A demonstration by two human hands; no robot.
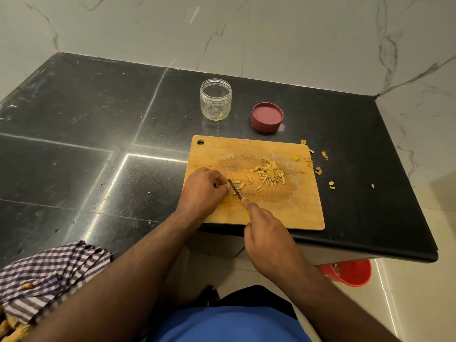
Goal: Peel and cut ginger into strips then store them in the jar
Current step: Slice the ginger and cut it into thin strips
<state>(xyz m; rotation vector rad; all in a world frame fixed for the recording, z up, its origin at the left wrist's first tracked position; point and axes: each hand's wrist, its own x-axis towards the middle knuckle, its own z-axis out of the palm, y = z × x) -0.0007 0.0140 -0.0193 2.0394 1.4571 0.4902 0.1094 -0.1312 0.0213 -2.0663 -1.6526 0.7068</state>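
Note:
A wooden cutting board point(291, 213) lies on the black counter. A pile of yellow ginger strips point(270, 174) sits on its middle. My left hand point(203, 190) has its fingers curled over a small ginger piece at the board's left side; the piece is mostly hidden. My right hand point(265, 233) grips the yellow handle of a small knife point(235, 190), whose blade rests against the ginger beside my left fingertips. A clear plastic jar point(215, 99) stands open behind the board with a few strips at its bottom. Its dark red lid point(267, 117) lies upturned to the right.
Ginger peel scraps point(318, 170) lie scattered on the counter off the board's right edge. A checked cloth point(47, 275) lies at the counter's near left. A red bucket point(350, 271) stands on the floor below the counter's right end. Marble walls close the back and right.

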